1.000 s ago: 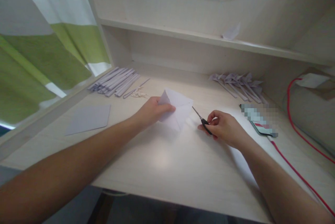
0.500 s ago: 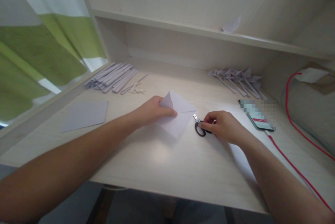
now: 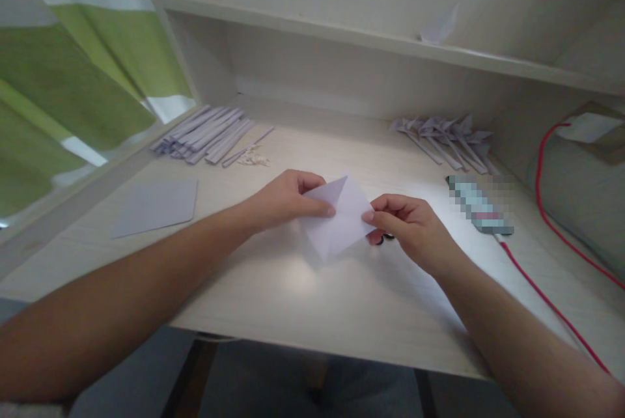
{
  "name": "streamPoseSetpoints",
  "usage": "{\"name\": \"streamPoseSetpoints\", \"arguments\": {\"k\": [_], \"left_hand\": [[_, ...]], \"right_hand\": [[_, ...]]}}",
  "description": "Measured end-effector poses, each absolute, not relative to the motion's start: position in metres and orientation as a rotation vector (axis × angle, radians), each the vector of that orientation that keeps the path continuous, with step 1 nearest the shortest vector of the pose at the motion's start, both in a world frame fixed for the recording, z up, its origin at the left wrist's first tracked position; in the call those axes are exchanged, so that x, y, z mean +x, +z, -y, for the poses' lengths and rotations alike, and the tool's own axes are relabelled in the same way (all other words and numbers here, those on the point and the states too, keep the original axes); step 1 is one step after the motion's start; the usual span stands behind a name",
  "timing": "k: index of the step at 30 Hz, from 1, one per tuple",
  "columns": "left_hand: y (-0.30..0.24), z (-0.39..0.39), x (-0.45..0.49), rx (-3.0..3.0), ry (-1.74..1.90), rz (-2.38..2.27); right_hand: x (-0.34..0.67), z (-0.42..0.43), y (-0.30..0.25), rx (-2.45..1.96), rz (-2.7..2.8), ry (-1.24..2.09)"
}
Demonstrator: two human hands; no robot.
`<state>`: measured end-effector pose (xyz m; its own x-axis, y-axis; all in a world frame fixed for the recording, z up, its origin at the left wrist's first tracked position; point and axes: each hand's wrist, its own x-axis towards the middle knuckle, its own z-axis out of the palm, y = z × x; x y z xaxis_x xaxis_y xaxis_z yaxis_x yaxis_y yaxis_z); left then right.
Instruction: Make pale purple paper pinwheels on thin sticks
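A folded white paper is held just above the desk between both hands. My left hand pinches its left corner with thumb and fingers closed. My right hand pinches the right corner. Small black-handled scissors lie on the desk under my right hand, mostly hidden by it.
A flat grey-white sheet lies at the left. Bundled paper strips sit at the back left, folded paper pieces at the back right. A phone and a red cable lie at the right. A shelf runs above.
My right hand put the scissors down on the desk and moved left to take hold of the paper's right corner. The left hand kept its grip and lifted the paper slightly.
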<state>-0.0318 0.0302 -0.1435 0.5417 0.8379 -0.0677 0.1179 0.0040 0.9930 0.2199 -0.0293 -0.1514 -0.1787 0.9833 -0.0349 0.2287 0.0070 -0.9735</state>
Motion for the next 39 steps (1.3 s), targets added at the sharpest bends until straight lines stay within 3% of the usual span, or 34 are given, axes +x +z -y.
{"name": "streamPoseSetpoints", "arguments": {"k": [3, 8, 20, 27, 33, 39], "left_hand": [[-0.149, -0.034, -0.03, 1.304, 0.913, -0.787], [-0.153, -0.031, -0.025, 1.312, 0.893, -0.783], [-0.148, -0.022, -0.022, 1.318, 0.913, -0.958], [-0.144, -0.021, -0.021, 1.259, 0.934, -0.955], [-0.141, -0.018, -0.021, 1.237, 0.919, -0.964], [-0.145, -0.02, -0.024, 1.249, 0.908, -0.903]], "right_hand": [[0.219, 0.026, -0.152, -1.26, 1.31, 1.208], [0.206, 0.027, -0.156, -1.158, 1.021, 1.34], [0.196, 0.038, -0.161, -1.204, 1.29, 1.377], [0.2, 0.042, -0.159, -0.967, 1.377, 1.054], [0.211, 0.044, -0.158, -1.067, 1.718, 0.753], [0.213, 0.045, -0.152, -1.002, 1.82, 0.671]]}}
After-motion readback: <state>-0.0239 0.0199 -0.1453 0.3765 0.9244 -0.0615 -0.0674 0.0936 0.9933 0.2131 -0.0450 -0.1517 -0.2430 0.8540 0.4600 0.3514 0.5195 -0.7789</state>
